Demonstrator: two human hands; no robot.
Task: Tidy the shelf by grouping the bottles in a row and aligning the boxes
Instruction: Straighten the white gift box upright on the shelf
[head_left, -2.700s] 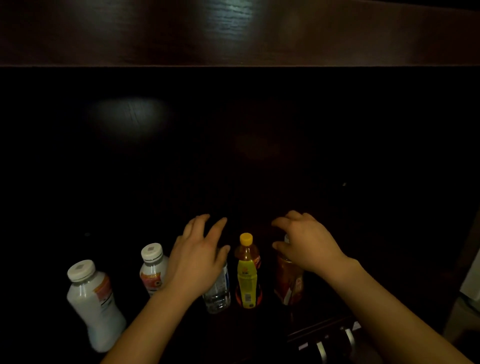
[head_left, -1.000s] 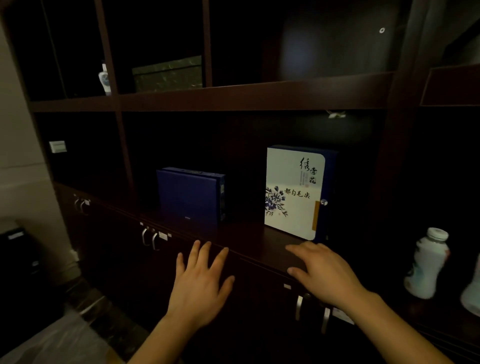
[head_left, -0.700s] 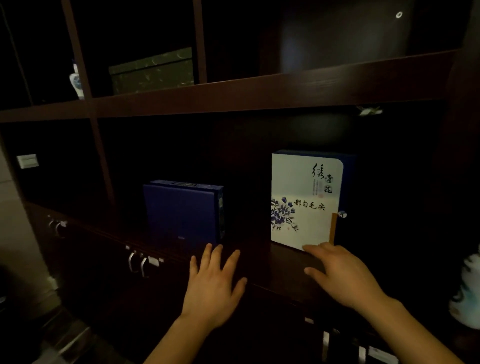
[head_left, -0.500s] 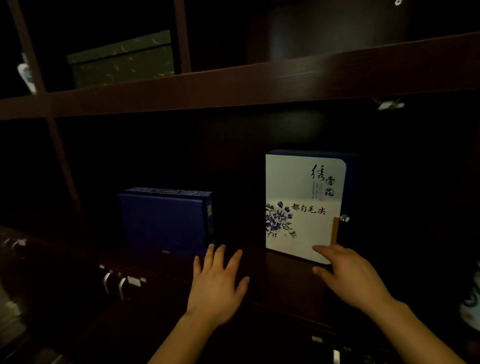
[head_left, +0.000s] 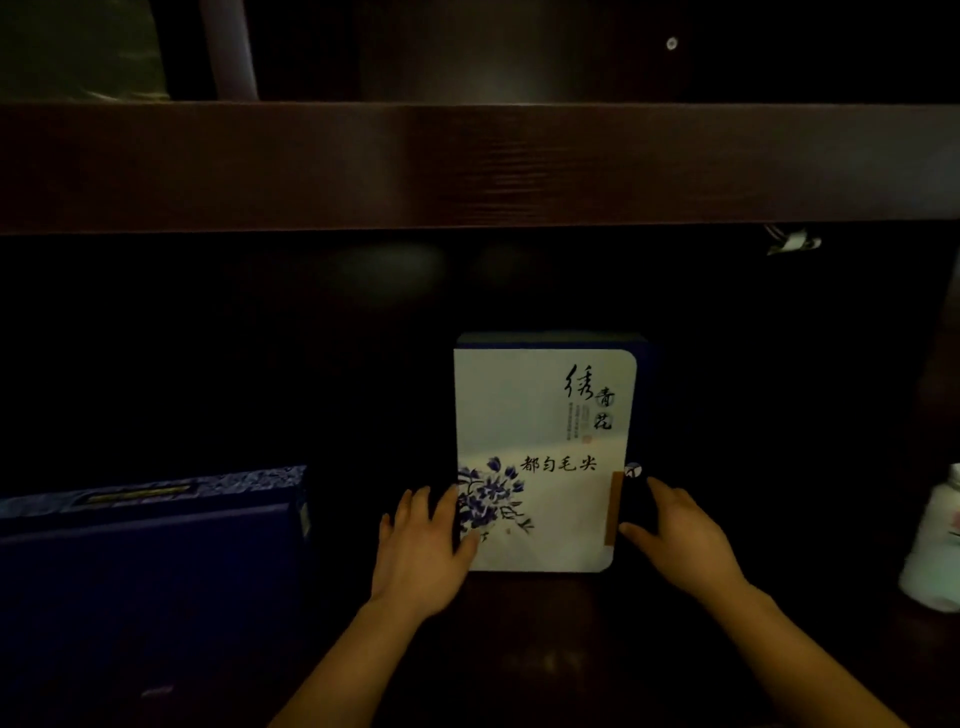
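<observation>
Shelf (head_left: 519, 623) of dark wood carries the white flowered box (head_left: 540, 415), upright. Left hand (head_left: 421, 551) touches its left edge, right hand (head_left: 680, 540) its right edge, fingers of both straight and slightly apart. A dark blue box (head_left: 150, 561) stands apart at left, a white bottle (head_left: 935, 551) far right.

Small pale fitting (head_left: 792, 243) under upper board (head_left: 467, 166), far right; round white stud (head_left: 671, 43) on dark back panel above.
</observation>
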